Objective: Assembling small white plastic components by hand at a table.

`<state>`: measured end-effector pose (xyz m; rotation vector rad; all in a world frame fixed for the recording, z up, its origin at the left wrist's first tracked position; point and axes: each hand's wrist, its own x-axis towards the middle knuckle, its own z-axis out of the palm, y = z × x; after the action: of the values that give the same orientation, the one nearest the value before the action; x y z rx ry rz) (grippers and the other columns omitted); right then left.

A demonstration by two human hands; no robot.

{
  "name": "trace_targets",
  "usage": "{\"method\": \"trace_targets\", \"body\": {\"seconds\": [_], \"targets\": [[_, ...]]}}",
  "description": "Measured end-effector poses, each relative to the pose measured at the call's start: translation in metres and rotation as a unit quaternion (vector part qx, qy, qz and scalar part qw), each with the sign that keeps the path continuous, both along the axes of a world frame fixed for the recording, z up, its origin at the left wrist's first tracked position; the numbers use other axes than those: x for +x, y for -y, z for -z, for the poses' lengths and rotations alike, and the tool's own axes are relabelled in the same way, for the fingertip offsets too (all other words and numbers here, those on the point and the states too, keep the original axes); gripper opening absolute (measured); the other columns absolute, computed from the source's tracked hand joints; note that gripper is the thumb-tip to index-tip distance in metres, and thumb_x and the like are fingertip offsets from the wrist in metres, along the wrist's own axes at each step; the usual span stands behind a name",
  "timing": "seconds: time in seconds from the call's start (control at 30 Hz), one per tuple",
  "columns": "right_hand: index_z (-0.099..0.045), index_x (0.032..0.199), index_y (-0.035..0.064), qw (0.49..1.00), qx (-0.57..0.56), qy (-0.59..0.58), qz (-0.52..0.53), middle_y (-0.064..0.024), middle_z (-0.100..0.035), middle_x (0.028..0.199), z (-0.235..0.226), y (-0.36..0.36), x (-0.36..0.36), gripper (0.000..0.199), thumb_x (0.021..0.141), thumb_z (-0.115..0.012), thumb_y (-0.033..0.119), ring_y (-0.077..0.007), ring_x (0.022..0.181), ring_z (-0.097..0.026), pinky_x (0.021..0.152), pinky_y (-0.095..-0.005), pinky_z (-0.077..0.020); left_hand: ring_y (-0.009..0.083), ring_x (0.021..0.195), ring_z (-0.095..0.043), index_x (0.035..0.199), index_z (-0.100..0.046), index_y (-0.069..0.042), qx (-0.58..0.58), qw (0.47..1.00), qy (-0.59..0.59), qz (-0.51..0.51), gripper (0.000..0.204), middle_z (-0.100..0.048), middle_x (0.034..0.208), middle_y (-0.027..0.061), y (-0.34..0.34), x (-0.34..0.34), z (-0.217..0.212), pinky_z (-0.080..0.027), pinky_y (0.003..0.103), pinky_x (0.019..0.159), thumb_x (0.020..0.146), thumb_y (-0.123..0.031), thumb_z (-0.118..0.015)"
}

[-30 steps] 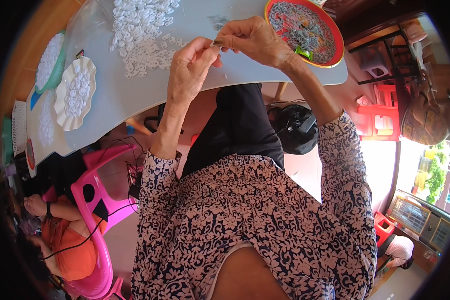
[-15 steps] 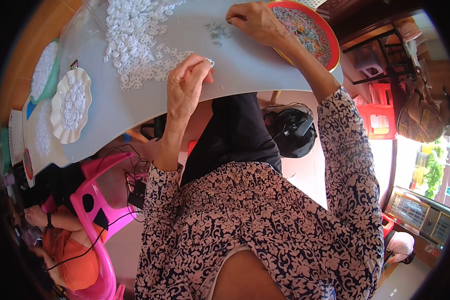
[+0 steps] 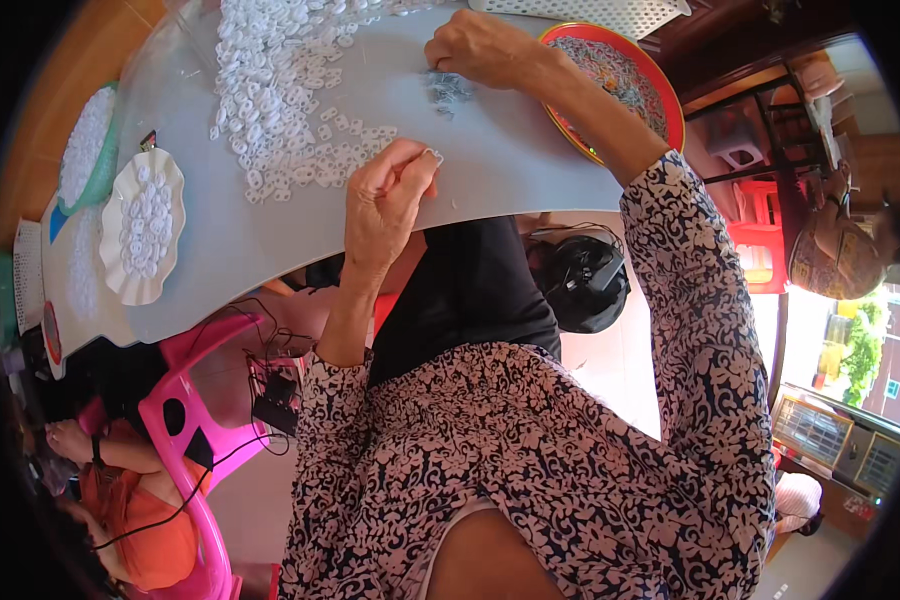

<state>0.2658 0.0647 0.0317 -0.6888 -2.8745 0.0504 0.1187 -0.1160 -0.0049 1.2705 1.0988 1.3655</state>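
Grey-white table (image 3: 530,190) fills the upper frame, its near edge curving just past the left hand. A big heap of small white plastic rings (image 3: 290,80) is spread over the table's upper left. Red-rimmed round tray (image 3: 670,100) sits at the right table edge, holding small pale pieces. White scalloped dish (image 3: 145,225) with more rings lies far left.

Right hand (image 3: 485,45) rests knuckles-up, fingers curled down onto a small cluster of grey bits (image 3: 448,88); can't tell if anything is gripped. Left hand (image 3: 385,200) hovers near the table edge, fingertips pinched shut on one tiny white ring (image 3: 432,155).

The rings look light, rigid, smooth and likely slippery, so best pinched by the rim. Open room is the bare table between the hands. Pieces near the front edge could roll off.
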Motion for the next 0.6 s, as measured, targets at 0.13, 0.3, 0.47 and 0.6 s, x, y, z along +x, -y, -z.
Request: {"method": "trace_targets", "body": {"seconds": [0.13,0.3,0.47,0.6], "targets": [[-0.065,0.078,0.0005,0.993,0.023,0.07,0.092,-0.0184,-0.063,0.075,-0.005,0.011,-0.015,0.01,0.073,-0.058,0.006,-0.0318,0.077,-0.064,0.068,-0.0401,-0.051,0.0027,0.056,-0.041,0.077,-0.057,-0.001,-0.008,1.0,0.002,0.0,0.015,-0.051,0.062,-0.0012,0.001,0.0,0.0,-0.031,0.02,0.05,0.086,-0.012,-0.055],[-0.064,0.081,-0.0024,0.99,0.026,0.018,0.135,-0.0201,-0.064,0.079,0.005,0.001,-0.01,0.013,0.073,-0.058,0.006,-0.0324,0.077,-0.064,0.068,-0.0384,-0.0524,0.0033,0.058,-0.043,0.077,-0.058,-0.001,-0.014,1.0,0.007,0.004,0.015,-0.051,0.062,-0.0007,-0.001,0.0,-0.003,-0.032,0.02,0.052,0.086,-0.012,-0.055],[-0.062,0.076,-0.0005,0.955,-0.123,-0.22,0.156,-0.0157,-0.061,0.069,-0.009,0.047,0.002,0.007,0.077,-0.06,0.006,-0.0255,0.06,-0.059,0.056,-0.0345,-0.0469,0.0054,0.062,-0.048,0.079,-0.059,0.0,-0.01,1.0,0.024,-0.007,0.014,-0.054,0.065,-0.0001,-0.004,-0.003,0.002,-0.037,0.02,0.059,0.085,-0.012,-0.057],[-0.068,0.091,0.0014,0.833,-0.384,-0.339,0.209,-0.0013,-0.061,0.07,0.0,0.101,0.01,0.015,0.085,-0.063,0.014,-0.0067,0.063,-0.055,0.059,-0.0233,-0.0478,0.0058,0.062,-0.049,0.08,-0.059,-0.001,0.018,1.0,0.023,-0.001,0.013,-0.055,0.066,0.0002,-0.005,-0.006,0.007,-0.038,0.021,0.06,0.085,-0.012,-0.056]]}}
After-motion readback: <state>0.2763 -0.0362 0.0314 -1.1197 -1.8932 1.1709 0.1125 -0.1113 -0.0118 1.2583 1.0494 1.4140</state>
